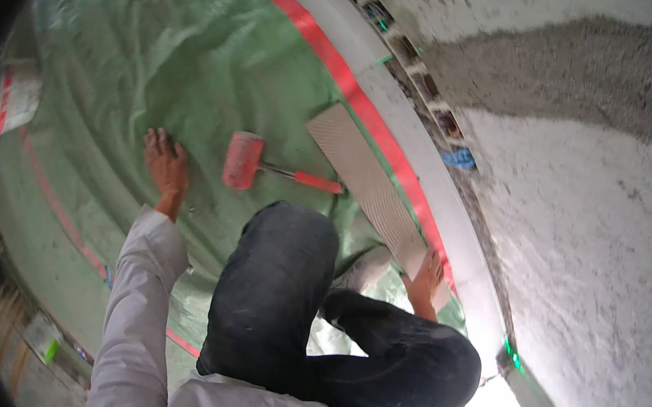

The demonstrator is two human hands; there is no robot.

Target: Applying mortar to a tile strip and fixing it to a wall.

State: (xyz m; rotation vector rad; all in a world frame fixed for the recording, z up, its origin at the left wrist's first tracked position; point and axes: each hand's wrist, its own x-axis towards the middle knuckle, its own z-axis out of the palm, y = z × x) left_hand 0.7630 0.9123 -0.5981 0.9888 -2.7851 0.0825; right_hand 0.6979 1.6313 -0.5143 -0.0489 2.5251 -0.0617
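Note:
My left hand (166, 165) rests palm down on the wrinkled green sheet (138, 75), fingers stretched out, holding nothing. Down by my bent knee, my right hand (424, 283) grips the near end of a long, narrow tile strip (369, 180); its thumb and fingers lie across the strip. Combed ridges of greyish-beige adhesive cover the face of the strip that shows. Between my hands a rubber mallet (243, 161) with a dusty red head and a red grip lies on the sheet, touched by neither hand.
Red tape (335, 62) edges the sheet beside a pale strip of flooring (402, 111). Beyond it runs a rough wall (562, 200) with a patch of grey mortar and broken hollow brick (426, 86) at its foot. White packages (17, 100) lie at the far left.

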